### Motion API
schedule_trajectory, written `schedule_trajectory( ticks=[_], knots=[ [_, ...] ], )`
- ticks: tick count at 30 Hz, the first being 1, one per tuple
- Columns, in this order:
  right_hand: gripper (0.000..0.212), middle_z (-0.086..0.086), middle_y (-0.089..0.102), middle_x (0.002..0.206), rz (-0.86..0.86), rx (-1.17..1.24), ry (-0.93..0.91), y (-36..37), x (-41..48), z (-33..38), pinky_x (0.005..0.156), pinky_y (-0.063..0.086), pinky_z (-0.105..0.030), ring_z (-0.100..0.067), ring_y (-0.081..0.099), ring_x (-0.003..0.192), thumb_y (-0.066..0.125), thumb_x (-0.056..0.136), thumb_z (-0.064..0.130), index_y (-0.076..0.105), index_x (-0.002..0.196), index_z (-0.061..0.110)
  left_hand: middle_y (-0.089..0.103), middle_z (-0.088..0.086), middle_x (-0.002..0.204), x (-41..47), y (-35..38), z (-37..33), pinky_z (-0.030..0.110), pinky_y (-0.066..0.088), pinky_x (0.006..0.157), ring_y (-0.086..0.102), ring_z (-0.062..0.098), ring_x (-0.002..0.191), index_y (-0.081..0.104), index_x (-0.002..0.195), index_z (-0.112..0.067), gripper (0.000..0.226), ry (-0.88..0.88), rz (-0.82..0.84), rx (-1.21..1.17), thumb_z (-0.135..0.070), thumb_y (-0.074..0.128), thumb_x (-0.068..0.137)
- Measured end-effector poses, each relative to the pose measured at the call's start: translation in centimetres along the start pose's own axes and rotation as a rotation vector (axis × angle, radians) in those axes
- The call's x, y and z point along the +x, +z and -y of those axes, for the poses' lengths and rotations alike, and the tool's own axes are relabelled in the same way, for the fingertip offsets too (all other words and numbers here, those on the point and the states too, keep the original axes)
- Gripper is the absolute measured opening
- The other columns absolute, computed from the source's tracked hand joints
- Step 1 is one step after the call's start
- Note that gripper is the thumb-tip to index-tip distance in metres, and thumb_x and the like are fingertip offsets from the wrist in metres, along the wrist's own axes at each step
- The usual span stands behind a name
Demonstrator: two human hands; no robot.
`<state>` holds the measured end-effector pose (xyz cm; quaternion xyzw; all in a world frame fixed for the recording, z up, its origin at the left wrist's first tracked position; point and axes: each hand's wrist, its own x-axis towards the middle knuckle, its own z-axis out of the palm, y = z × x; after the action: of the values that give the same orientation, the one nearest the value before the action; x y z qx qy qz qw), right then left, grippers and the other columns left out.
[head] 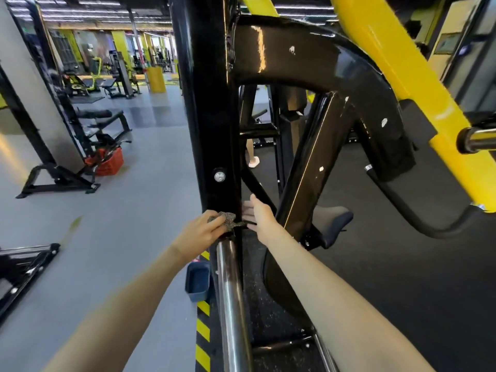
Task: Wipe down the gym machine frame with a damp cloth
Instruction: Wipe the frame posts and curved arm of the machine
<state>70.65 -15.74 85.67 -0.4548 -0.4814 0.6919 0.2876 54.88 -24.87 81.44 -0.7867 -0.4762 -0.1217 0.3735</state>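
Note:
A black gym machine frame (212, 108) rises in the middle of the view, with an upright post and a curved arm branching right. My left hand (200, 232) grips a small grey patterned cloth (228, 219) and holds it against the lower part of the post, just above a chrome bar (232, 299). My right hand (259, 214) reaches in beside the post on its right side with fingers straight, close to the cloth's trailing end. Whether it touches the cloth is unclear.
A blue tub (198, 281) sits on the floor left of the post, by yellow-black hazard tape (203, 328). Yellow machine arms (413, 76) cross the upper right. Benches (104, 122) and a red crate (110, 163) stand at left on grey floor. Someone's foot (253, 162) shows behind the frame.

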Motion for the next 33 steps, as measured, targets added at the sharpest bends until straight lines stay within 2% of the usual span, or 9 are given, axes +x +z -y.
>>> schedule_trajectory(
  ticks=[2,7,12,19,22,25,28,30,33],
  knots=[
    [0.045,-0.011,0.063,0.124,-0.01,0.01,0.014,-0.3,-0.1,-0.4,0.106,0.039,-0.042,-0.025,0.057,0.117,0.034,0.104,0.04,0.06,0.121,0.008,0.063,0.003,0.1,-1.8,0.2,0.5,0.028,0.051,0.061,0.047,0.023,0.092,0.075,0.088,-0.013,0.037,-0.124,0.06,-0.051,-0.002,0.041,0.079],
    [0.045,-0.014,0.062,0.12,0.059,-0.009,0.023,-1.4,-0.1,-1.8,0.097,0.046,-0.038,-0.025,0.06,0.111,0.034,0.104,0.04,0.057,0.126,0.008,0.058,0.008,0.088,-12.0,-0.1,4.1,0.043,0.051,0.06,0.051,0.033,0.085,0.075,0.087,-0.01,0.037,-0.83,0.251,-0.227,0.019,0.067,0.065],
    [0.041,-0.017,0.067,0.083,0.051,-0.038,0.067,-0.6,-0.6,-2.3,0.063,0.053,-0.026,-0.022,0.065,0.074,0.042,0.103,0.026,0.06,0.119,-0.007,0.059,0.013,0.087,-6.6,-2.6,2.4,0.038,0.051,0.069,0.06,0.035,0.079,0.076,0.093,-0.006,0.036,-0.812,0.167,-0.434,0.019,0.066,0.068],
    [0.041,-0.015,0.07,0.104,0.502,-0.062,0.072,0.0,-1.8,-2.6,0.079,0.056,-0.037,-0.027,0.069,0.094,0.061,0.093,0.037,0.06,0.12,0.006,0.052,0.004,0.116,0.2,-3.0,-4.7,0.023,0.047,0.087,0.055,0.015,0.104,0.057,0.124,-0.013,0.045,-0.878,-0.039,-0.71,0.003,0.062,0.082],
    [0.031,-0.019,0.067,0.11,0.319,0.172,0.01,-1.0,-0.5,-3.5,0.084,0.056,-0.04,-0.031,0.066,0.099,0.063,0.091,0.009,0.058,0.121,-0.001,0.045,-0.001,0.121,2.1,-3.2,-6.1,0.017,0.048,0.091,0.05,0.0,0.112,0.045,0.126,-0.025,0.055,-0.867,-0.078,-0.9,-0.007,0.071,0.082],
    [0.022,-0.017,0.064,0.103,0.075,0.182,-0.05,-2.4,0.9,-3.0,0.068,0.053,-0.031,-0.024,0.063,0.082,0.059,0.091,-0.002,0.061,0.113,0.0,0.043,0.0,0.118,2.6,-3.4,-6.2,0.012,0.046,0.088,0.048,-0.014,0.104,0.046,0.124,-0.014,0.045,-0.942,-0.112,-0.826,0.0,0.065,0.086],
    [0.02,-0.008,0.067,0.103,-0.094,0.111,-0.204,-1.4,2.4,-0.7,0.08,0.056,-0.037,-0.022,0.064,0.092,0.056,0.092,0.002,0.066,0.104,0.014,0.042,-0.001,0.115,2.2,-3.0,-4.6,0.033,0.048,0.091,0.048,0.002,0.103,0.047,0.125,-0.005,0.037,-1.206,-0.207,-0.662,0.004,0.053,0.09],
    [0.03,-0.001,0.067,0.105,-0.133,0.135,-0.36,0.5,2.2,1.9,0.096,0.051,-0.039,-0.019,0.063,0.099,0.052,0.093,0.003,0.068,0.114,0.017,0.042,0.002,0.12,2.5,-2.8,-3.7,0.031,0.045,0.092,0.046,0.011,0.106,0.044,0.129,-0.006,0.035,-1.385,-0.226,-0.66,0.0,0.047,0.094],
    [0.034,0.006,0.054,0.111,-0.145,0.029,-0.537,2.1,1.5,3.4,0.098,0.036,-0.016,-0.005,0.049,0.105,0.048,0.097,0.003,0.062,0.127,0.012,0.043,0.003,0.125,2.7,-2.3,-3.1,0.025,0.039,0.092,0.045,0.012,0.105,0.042,0.132,-0.008,0.034,-1.503,-0.234,-0.709,-0.006,0.044,0.098]
  ],
)
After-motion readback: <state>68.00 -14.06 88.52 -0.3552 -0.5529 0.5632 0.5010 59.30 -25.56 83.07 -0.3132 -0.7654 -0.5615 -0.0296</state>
